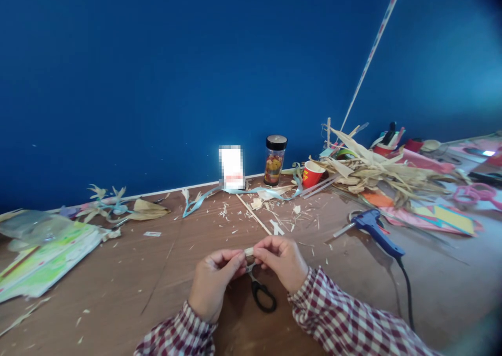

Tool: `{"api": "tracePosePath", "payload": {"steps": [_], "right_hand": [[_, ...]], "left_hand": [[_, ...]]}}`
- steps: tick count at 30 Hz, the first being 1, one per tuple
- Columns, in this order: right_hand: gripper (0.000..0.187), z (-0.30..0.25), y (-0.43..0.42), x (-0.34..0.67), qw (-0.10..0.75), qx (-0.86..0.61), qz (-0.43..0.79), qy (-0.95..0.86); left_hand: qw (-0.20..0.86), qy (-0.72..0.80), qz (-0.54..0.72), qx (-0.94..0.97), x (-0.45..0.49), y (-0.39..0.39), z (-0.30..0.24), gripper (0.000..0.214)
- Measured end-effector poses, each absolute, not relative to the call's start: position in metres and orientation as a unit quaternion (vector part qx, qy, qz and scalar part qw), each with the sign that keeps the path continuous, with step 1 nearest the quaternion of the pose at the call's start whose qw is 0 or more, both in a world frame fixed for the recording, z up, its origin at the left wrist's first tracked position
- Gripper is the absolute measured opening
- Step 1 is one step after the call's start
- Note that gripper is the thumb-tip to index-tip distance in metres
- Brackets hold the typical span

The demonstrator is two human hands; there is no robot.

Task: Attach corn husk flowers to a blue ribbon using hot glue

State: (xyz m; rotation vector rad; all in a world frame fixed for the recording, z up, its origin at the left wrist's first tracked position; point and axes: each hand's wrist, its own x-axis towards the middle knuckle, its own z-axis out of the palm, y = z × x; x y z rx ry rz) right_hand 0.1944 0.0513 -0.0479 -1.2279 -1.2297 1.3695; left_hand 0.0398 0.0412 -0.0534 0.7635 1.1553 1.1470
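A small pale piece, which looks like a strip of corn husk, is pinched between both hands above the table. My left hand grips its left end with thumb and fingertips. At its right end, the thumb and fingers of my right hand are closed on it. Just below the hands lies a pair of scissors with black handles; the blades are partly hidden behind my fingers. Thin pale scraps are scattered on the tabletop beyond my hands.
Right of my hands lies a blue glue gun with a black cord. Dried corn husks are piled at the back right, beside a red paper cup and a black-lidded jar. A painted sheet lies left. A blue wall rises behind.
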Motion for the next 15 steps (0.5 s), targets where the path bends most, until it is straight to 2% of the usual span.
{"api": "tracePosePath", "payload": {"steps": [15], "right_hand": [[0.022,-0.0483,0.0517,0.1952,0.462,-0.477,0.573,-0.480]], "left_hand": [[0.638,0.501,0.504,0.297,0.0415,0.0404,-0.0487,0.020]]}}
